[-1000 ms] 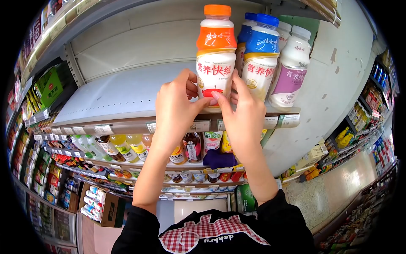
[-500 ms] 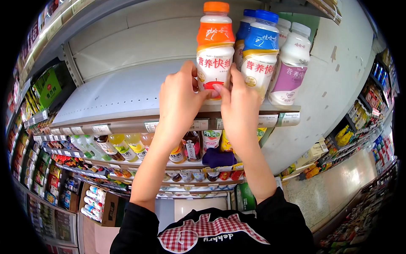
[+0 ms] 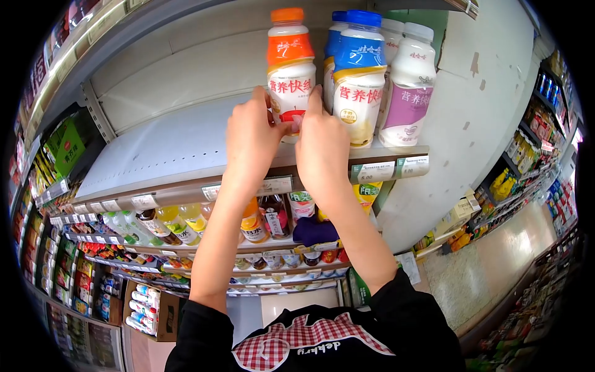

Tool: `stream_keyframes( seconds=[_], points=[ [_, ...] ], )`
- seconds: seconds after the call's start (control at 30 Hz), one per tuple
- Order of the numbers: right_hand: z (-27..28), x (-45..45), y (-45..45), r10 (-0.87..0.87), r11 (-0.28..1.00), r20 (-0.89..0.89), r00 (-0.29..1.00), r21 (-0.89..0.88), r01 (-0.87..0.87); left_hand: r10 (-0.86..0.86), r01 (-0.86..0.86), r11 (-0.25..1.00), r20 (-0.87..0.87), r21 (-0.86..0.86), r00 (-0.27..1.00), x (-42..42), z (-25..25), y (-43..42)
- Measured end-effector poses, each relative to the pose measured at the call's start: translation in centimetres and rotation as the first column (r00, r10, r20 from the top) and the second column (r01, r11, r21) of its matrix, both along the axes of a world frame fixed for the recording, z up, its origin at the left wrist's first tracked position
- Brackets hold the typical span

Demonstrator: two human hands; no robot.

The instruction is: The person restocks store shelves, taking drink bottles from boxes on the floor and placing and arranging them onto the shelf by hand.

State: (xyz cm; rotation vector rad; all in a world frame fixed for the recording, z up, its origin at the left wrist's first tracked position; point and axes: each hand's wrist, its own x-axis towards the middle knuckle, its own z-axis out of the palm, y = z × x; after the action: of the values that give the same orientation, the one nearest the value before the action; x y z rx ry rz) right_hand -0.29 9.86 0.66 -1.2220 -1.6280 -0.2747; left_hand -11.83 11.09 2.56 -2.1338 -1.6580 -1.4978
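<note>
An orange-capped drink bottle (image 3: pixel 290 77) with a white body and red lettering stands upright at the shelf's front. My left hand (image 3: pixel 251 133) is closed around its left side, thumb across the lower front. On the opposite side my right hand (image 3: pixel 322 142) grips it, fingers bent along the edge and thumb low on the label. The bottle's base is partly hidden by both hands. Just right of it is a blue-capped bottle (image 3: pixel 359 80), with another blue-capped one behind. A white-capped bottle with a purple label (image 3: pixel 406 99) stands at the shelf's right end.
The grey shelf (image 3: pixel 161 155) has price tags (image 3: pixel 375 170) along its front edge. Bottled drinks (image 3: pixel 180 223) and a dark purple item (image 3: pixel 316 232) occupy the level below. A cardboard box of bottles (image 3: pixel 164 316) is at lower left. A pale wall (image 3: pixel 458 124) borders the right.
The view has shifted, so the shelf's contents appear farther left. The orange-capped bottle looks slightly lower and smaller relative to its neighbours. My right hand has moved left, uncovering more of the blue-capped bottle.
</note>
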Motion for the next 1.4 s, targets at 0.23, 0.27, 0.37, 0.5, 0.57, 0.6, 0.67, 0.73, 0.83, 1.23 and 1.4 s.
stream_keyframes(
  seconds=[0.23, 0.27, 0.37, 0.5, 0.57, 0.6, 0.67, 0.73, 0.83, 1.23, 1.4],
  points=[
    [-0.4, 0.5, -0.9, 0.068, 0.997, -0.041, 0.997, 0.038, -0.067, 0.139, -0.138, 0.99, -0.104, 0.021, 0.985, 0.3, -0.3, -1.2],
    [-0.5, 0.6, -1.2, 0.085, 0.995, -0.062, 0.994, 0.057, -0.081, 0.193, -0.186, 0.981, -0.139, 0.059, 0.971, 0.7, -0.5, -1.9],
    [-0.9, 1.5, -3.3, 0.209, 0.968, -0.113, 0.971, 0.165, -0.19, 0.173, -0.156, 0.968, -0.072, 0.199, 0.982, 1.7, -1.2, -4.1],
    [-1.5, 3.3, -5.2, 0.389, 0.867, -0.123, 0.913, 0.384, -0.318, 0.009, 0.007, 0.918, -0.039, 0.397, 0.999, 2.9, -2.5, -6.8],
    [-1.7, 4.2, -6.6, 0.453, 0.837, -0.149, 0.879, 0.41, -0.362, -0.065, 0.075, 0.893, -0.039, 0.445, 0.997, 3.8, -2.9, -8.0],
    [-1.8, 4.8, -7.2, 0.476, 0.825, -0.155, 0.866, 0.421, -0.378, -0.103, 0.11, 0.883, -0.039, 0.457, 0.994, 4.1, -3.2, -8.6],
    [-2.0, 6.0, -8.1, 0.499, 0.797, -0.125, 0.858, 0.455, -0.397, -0.177, 0.175, 0.859, -0.04, 0.481, 0.983, 4.8, -3.8, -9.6],
    [-2.4, 7.0, -8.9, 0.521, 0.78, -0.114, 0.846, 0.468, -0.416, -0.232, 0.227, 0.841, -0.052, 0.491, 0.971, 5.6, -4.3, -10.2],
    [-3.0, 8.8, -10.5, 0.473, 0.812, -0.094, 0.876, 0.431, -0.393, -0.309, 0.301, 0.813, -0.07, 0.499, 0.949, 6.5, -4.9, -11.3],
    [-8.1, 13.8, -12.9, 0.404, 0.878, -0.221, 0.887, 0.367, -0.309, -0.524, 0.487, 0.791, -0.001, 0.369, 0.852, 11.4, -9.9, -12.3],
    [-10.2, 15.9, -13.7, 0.347, 0.922, -0.291, 0.892, 0.282, -0.266, -0.596, 0.555, 0.771, 0.048, 0.313, 0.801, 13.6, -11.7, -12.6]
  ],
)
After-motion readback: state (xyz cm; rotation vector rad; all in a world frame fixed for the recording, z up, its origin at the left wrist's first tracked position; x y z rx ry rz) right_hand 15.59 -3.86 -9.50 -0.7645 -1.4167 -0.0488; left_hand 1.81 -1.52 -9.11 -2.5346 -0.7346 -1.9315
